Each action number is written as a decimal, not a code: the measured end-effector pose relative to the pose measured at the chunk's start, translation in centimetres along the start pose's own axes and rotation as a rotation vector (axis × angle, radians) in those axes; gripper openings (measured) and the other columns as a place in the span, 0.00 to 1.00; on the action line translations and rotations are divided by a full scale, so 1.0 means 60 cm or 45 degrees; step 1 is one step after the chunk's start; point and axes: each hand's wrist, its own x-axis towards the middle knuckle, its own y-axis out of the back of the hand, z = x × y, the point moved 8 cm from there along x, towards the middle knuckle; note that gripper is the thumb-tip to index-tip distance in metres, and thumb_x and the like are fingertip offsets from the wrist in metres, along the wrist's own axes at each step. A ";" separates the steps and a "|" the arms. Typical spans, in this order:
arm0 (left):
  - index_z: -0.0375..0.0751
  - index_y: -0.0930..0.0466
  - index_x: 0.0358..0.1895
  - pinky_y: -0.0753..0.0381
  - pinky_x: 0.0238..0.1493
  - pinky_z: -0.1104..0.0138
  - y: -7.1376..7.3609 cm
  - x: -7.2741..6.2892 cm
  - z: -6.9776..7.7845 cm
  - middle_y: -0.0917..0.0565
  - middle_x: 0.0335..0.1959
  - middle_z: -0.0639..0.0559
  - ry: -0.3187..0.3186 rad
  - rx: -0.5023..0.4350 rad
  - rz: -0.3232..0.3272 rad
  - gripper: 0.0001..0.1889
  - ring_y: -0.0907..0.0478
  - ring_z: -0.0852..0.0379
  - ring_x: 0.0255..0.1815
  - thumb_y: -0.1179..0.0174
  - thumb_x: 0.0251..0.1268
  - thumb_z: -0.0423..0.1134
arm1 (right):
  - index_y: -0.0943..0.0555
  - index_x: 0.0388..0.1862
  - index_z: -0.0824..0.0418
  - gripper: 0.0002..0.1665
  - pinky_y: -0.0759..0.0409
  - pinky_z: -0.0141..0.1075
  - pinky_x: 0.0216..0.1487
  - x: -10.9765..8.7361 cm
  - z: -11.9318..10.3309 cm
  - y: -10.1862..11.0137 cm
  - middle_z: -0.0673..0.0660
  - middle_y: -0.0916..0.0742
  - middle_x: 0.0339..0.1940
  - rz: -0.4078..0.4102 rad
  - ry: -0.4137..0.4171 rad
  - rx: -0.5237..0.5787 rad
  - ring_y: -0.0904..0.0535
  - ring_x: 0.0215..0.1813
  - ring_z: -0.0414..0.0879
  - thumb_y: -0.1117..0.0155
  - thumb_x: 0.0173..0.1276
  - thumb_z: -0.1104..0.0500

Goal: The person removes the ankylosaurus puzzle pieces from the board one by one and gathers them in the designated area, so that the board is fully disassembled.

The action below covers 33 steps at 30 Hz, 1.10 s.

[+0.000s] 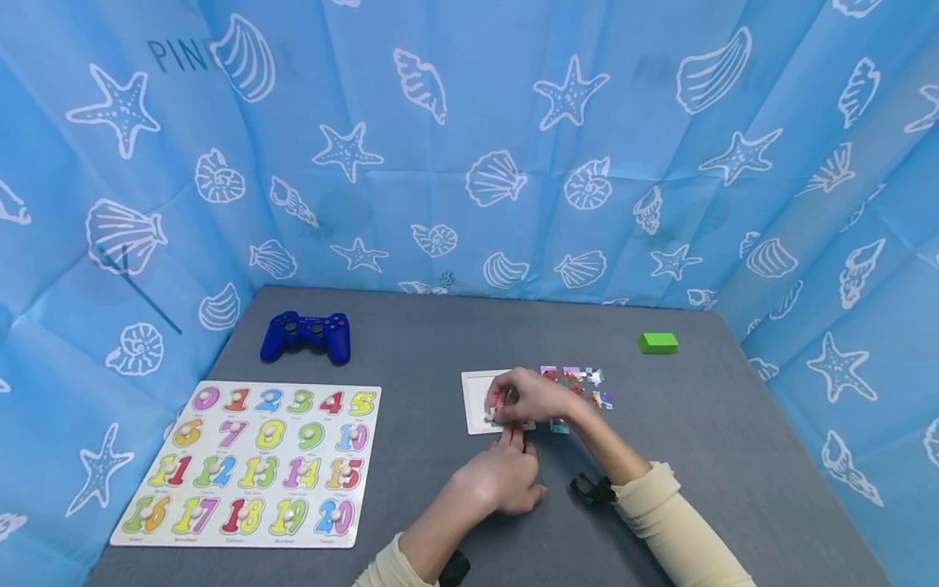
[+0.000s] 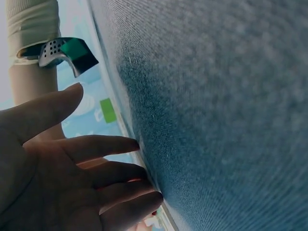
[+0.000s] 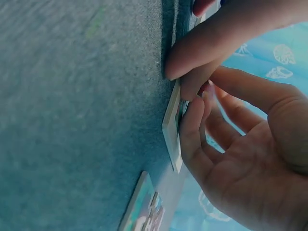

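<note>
A small white puzzle tray [image 1: 475, 393] lies on the grey table, its near right part covered by my hands. My right hand [image 1: 534, 395] bends over it, thumb and fingertips pinching a small puzzle piece [image 1: 494, 415] low over the tray; most of that piece is hidden. Straight fingers of my left hand [image 1: 500, 476] touch the tray's near edge, and its palm shows bare in the left wrist view. Loose, colourful jigsaw pieces [image 1: 575, 381] lie right of the tray, some partly behind my right wrist. In the right wrist view the tray [image 3: 172, 127] lies beneath the fingertips.
A number puzzle board [image 1: 245, 465] with knobbed pieces covers the table's left side. Behind it sits a blue game controller [image 1: 306, 335]. A green block [image 1: 658, 343] stands at the back right. Blue curtains [image 1: 499, 122] with shell prints surround the table.
</note>
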 end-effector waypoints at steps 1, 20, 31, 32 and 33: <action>0.36 0.32 0.82 0.27 0.83 0.52 0.000 0.000 0.000 0.47 0.91 0.36 -0.005 -0.008 -0.003 0.40 0.54 0.46 0.94 0.43 0.82 0.62 | 0.13 0.43 0.68 0.04 0.20 0.29 0.35 -0.001 0.001 0.001 0.62 0.11 0.34 0.002 0.016 0.015 0.20 0.33 0.39 0.30 0.72 0.70; 0.40 0.32 0.83 0.34 0.87 0.53 0.037 -0.034 0.015 0.51 0.92 0.41 0.034 -0.057 -0.081 0.36 0.56 0.47 0.94 0.45 0.84 0.59 | 0.15 0.51 0.69 0.08 0.15 0.35 0.37 -0.080 0.056 0.057 0.64 0.10 0.40 0.179 -0.073 0.151 0.17 0.37 0.46 0.33 0.79 0.65; 0.41 0.33 0.83 0.37 0.88 0.53 0.028 -0.027 0.010 0.51 0.92 0.41 0.054 -0.058 -0.069 0.36 0.55 0.45 0.94 0.44 0.83 0.59 | 0.15 0.52 0.70 0.10 0.11 0.37 0.39 -0.159 0.097 0.090 0.62 0.10 0.41 0.258 -0.155 0.169 0.15 0.38 0.43 0.31 0.78 0.64; 0.41 0.32 0.83 0.37 0.89 0.53 0.033 -0.033 0.013 0.50 0.92 0.42 0.055 -0.056 -0.069 0.36 0.55 0.46 0.94 0.44 0.83 0.60 | 0.15 0.52 0.70 0.10 0.11 0.36 0.39 -0.165 0.101 0.092 0.62 0.10 0.41 0.262 -0.166 0.169 0.15 0.38 0.42 0.31 0.78 0.64; 0.41 0.32 0.83 0.37 0.89 0.53 0.039 -0.038 0.016 0.50 0.92 0.42 0.056 -0.057 -0.073 0.36 0.55 0.46 0.94 0.44 0.83 0.59 | 0.15 0.52 0.70 0.10 0.11 0.36 0.39 -0.172 0.106 0.094 0.62 0.10 0.40 0.265 -0.179 0.173 0.15 0.38 0.41 0.31 0.78 0.65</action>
